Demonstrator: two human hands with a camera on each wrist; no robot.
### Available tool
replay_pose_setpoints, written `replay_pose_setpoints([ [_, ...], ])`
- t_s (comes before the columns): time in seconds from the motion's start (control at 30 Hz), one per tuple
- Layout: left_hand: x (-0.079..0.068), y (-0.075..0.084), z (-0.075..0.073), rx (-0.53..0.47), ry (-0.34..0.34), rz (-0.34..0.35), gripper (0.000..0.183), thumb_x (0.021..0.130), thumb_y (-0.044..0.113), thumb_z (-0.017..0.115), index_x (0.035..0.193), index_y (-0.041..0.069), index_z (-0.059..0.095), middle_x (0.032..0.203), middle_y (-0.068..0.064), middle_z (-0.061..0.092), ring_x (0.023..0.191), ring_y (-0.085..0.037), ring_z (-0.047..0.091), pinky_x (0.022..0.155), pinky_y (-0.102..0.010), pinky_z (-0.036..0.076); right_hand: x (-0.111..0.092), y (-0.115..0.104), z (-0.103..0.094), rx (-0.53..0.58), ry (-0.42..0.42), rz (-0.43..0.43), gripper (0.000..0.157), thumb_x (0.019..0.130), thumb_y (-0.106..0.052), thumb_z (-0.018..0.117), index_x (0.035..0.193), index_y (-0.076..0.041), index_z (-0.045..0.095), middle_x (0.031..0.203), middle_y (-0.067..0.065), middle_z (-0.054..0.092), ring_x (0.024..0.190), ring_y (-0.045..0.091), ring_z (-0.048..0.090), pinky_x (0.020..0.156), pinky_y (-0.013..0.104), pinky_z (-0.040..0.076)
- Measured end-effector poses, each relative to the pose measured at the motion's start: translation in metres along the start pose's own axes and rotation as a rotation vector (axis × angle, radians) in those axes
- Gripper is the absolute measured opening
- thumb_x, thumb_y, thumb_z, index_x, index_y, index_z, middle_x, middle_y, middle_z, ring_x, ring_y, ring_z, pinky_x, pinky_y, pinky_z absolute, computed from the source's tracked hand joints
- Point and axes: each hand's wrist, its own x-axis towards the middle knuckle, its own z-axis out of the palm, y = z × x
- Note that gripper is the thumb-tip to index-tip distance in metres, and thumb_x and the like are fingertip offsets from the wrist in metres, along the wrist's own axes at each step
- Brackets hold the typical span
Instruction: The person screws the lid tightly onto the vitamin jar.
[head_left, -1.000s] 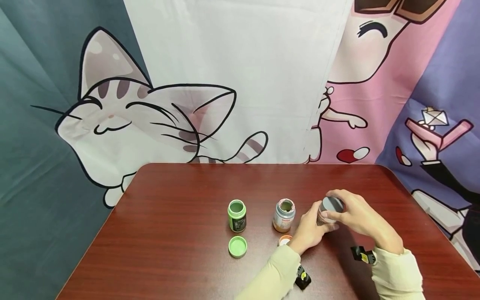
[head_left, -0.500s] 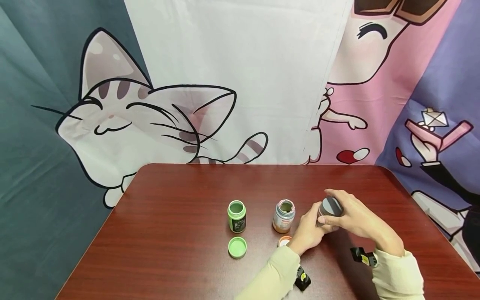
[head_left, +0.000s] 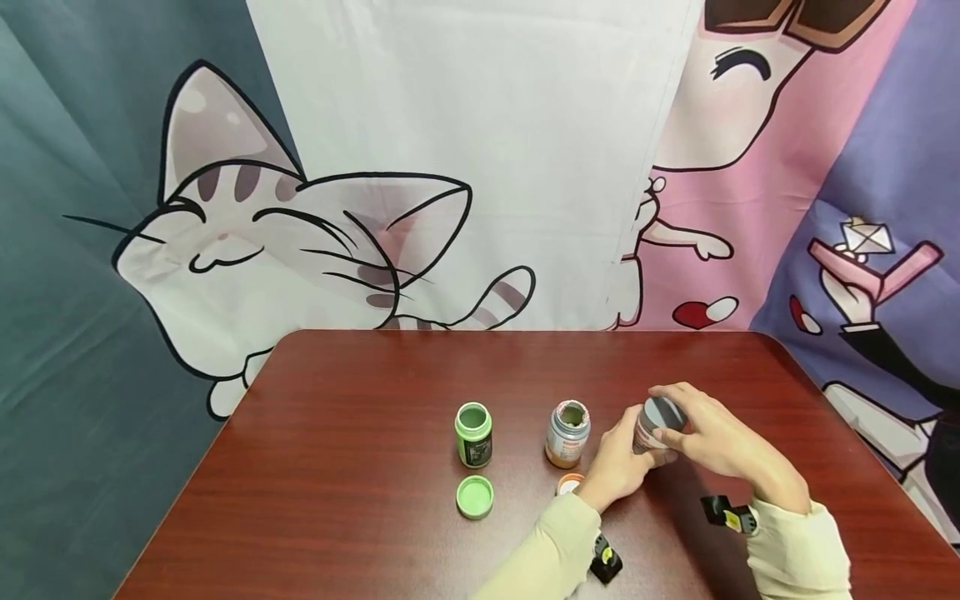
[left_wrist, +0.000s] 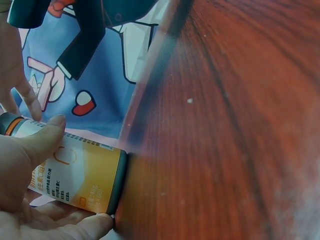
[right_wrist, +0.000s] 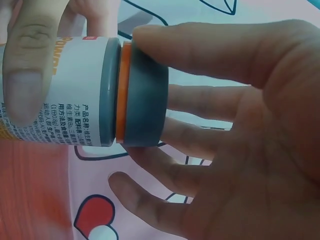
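Note:
A supplement bottle (left_wrist: 80, 172) with a white and yellow label stands on the right half of the table, its grey lid (right_wrist: 147, 95) on top. Around its body, my left hand (head_left: 618, 458) grips with thumb and fingers. My right hand (head_left: 716, 433) holds the lid from the right, the thumb on its near side and fingers on its far side. An orange ring (right_wrist: 121, 92) shows between lid and bottle in the right wrist view. To the left of my hands are an opened white and orange bottle (head_left: 567, 437) and an opened green bottle (head_left: 474, 437).
A green lid (head_left: 475, 497) lies in front of the green bottle. An orange-rimmed lid (head_left: 570, 482) is partly covered by my left arm. The brown table (head_left: 337, 467) ends at a cartoon-printed cloth (head_left: 480, 125) behind.
My right thumb and fingers shift around the grey lid, the thumb moving left and then back right. My left hand keeps its grip; the other bottles and the lids stay in place.

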Motion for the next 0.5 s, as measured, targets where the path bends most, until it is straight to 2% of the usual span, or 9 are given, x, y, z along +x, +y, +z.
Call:
replay_pose_setpoints([
  [0.23,-0.0006,0.0004,-0.0009,-0.010,-0.001,0.016,0.058,0.077,0.037,0.073,0.126,0.030,0.044,0.115,0.011,0.057,0.103,-0.002,0.053,0.084,-0.022,0.043,0.0031,0.0008,0.0019,-0.016,0.037,0.041,0.046,0.075,-0.019,0.074,0.114,-0.002,0.055,0.105,0.011,0.056,0.087,0.024,0.052,0.071,0.038,0.042],
  [0.5,-0.0023,0.0008,-0.0013,-0.010,-0.011,-0.007,0.059,0.076,0.038,0.073,0.127,0.032,0.044,0.115,0.013,0.057,0.103,-0.002,0.053,0.085,-0.022,0.043,0.0042,0.0019,0.0048,-0.023,0.052,0.092,0.047,0.074,-0.027,0.076,0.109,-0.002,0.057,0.101,0.012,0.057,0.083,0.022,0.053,0.067,0.034,0.044],
])
